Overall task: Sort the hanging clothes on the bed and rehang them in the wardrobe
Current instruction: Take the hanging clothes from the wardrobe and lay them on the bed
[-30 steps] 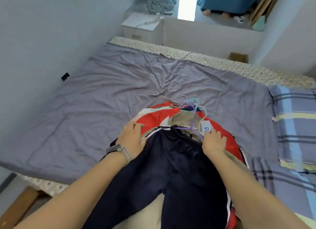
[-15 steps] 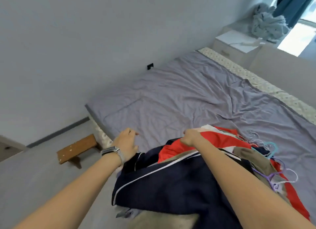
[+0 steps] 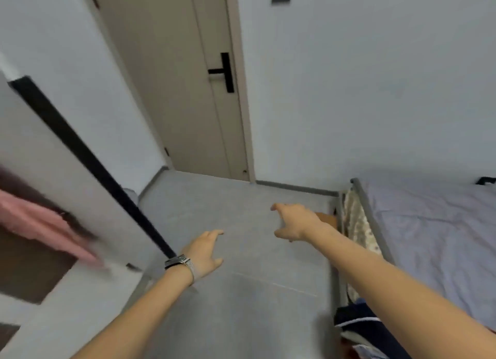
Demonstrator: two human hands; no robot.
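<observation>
Clothes [image 3: 359,329]: a dark navy garment with white piping lies at the near corner of the bed [image 3: 434,224], under the right forearm, apparently parked for sorting.
Wardrobe [image 3: 40,224]: at left, blurred; something pink hangs inside.
Left hand [image 3: 205,254]: over bare floor, fingers loosely spread, holding nothing.
Right hand [image 3: 294,222]: stretched forward, fingers slightly curled, empty, touching nothing.

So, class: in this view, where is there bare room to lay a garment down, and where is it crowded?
Bare grey sheet runs from the bed's foot edge toward the wall. Bare floor lies between the wardrobe door and the bed frame. Crowded: the near bed corner, with dark clothes.
</observation>
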